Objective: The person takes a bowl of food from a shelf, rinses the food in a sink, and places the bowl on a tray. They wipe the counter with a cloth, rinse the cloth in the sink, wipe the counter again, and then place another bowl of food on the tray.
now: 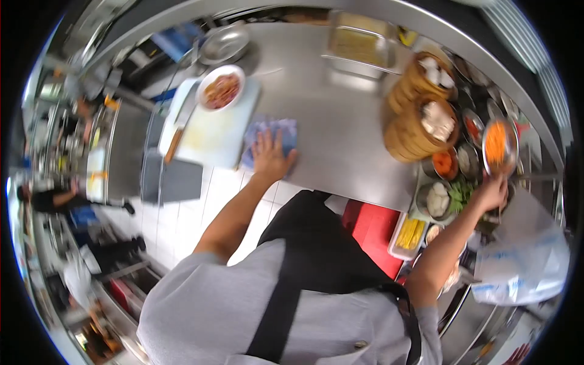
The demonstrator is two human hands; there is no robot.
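My left hand [269, 155] lies flat with fingers spread on a blue cloth [287, 129], which sits on the steel counter [340, 140] next to a white cutting board [207, 134]. My right hand [493, 191] reaches out to the right and grips the lower rim of a metal bowl of shredded carrot [499, 145], held above several small ingredient bowls [445, 163].
A plate of red food [221, 89] and a knife [176, 140] rest on the board. Stacked bamboo steamers [423, 118] stand on the counter's right side, with a metal bowl [224, 44] and steel tray [359, 45] at the back. Another person [48, 198] stands far left.
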